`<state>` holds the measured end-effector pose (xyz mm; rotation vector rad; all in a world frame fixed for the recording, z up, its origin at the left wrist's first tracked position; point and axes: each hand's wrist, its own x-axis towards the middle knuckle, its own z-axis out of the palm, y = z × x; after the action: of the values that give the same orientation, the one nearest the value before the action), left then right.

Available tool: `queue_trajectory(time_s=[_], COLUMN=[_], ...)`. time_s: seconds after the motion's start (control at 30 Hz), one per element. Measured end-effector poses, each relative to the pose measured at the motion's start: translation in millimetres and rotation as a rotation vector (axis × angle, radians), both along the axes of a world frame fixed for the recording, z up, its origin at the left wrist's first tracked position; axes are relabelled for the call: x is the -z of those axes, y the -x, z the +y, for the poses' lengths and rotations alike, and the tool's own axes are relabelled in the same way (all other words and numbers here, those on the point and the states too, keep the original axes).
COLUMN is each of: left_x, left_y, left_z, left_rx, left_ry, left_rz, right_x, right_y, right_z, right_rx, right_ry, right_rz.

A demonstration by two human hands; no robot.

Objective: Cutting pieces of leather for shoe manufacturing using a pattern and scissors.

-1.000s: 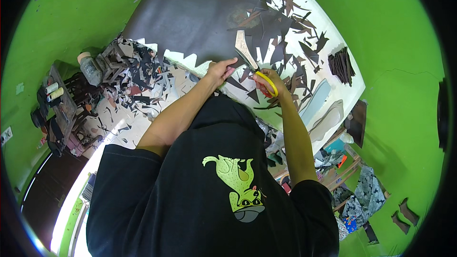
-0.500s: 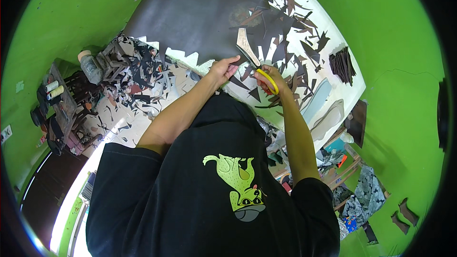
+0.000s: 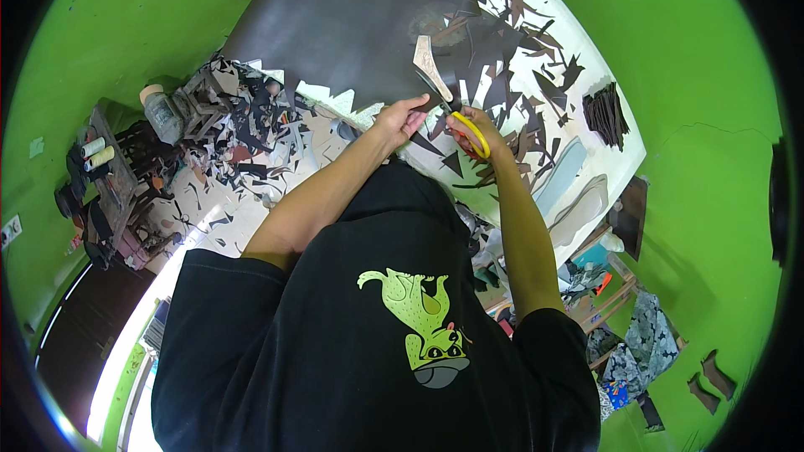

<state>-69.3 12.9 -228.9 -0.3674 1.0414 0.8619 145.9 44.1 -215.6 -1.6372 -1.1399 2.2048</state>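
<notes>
A large dark brown leather-like sheet (image 3: 335, 25) lies over the table in front of me. On its near right part is a pale tan pattern piece (image 3: 426, 60), narrow at the near end. My right hand (image 3: 486, 130) grips yellow-handled scissors (image 3: 474, 139), their blades pointing away and left along the pattern's left side. How far the blades are parted I cannot make out. My left hand (image 3: 400, 121) pinches the sheet's edge between thumb and fingers, just left of the blades. Dark triangular offcuts (image 3: 452, 164) lie beneath the right hand.
Brown scraps (image 3: 548, 88) litter the white table (image 3: 578, 42). A stack of dark strips (image 3: 605, 117) sits near its right edge, beside grey curved pieces (image 3: 579, 208). At left are a scrap-strewn floor (image 3: 205, 201), a jar (image 3: 161, 117) and a rack with thread spools (image 3: 98, 159).
The pattern piece has shifted slightly away from me and to the left. The scissor blades have moved a little the same way. Both hands keep their hold.
</notes>
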Motion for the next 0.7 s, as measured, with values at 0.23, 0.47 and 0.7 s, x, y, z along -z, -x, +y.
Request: queue_trajectory(time_s=[0.23, 0.47, 0.7], left_x=[1, -17, -64], left_y=[0, 31, 43], left_z=[-1, 3, 52], left_rx=[0.008, 0.553, 0.974], left_ry=[-0.010, -0.089, -0.937], left_rz=[0.012, -0.109, 1.421], right_x=[-27, 8, 0], right_y=[48, 72, 76], right_z=[-29, -58, -63], right_rx=[0.156, 0.511, 0.569], right_ry=[-0.021, -0.008, 0.030], right_rz=[-0.077, 0.053, 0.013])
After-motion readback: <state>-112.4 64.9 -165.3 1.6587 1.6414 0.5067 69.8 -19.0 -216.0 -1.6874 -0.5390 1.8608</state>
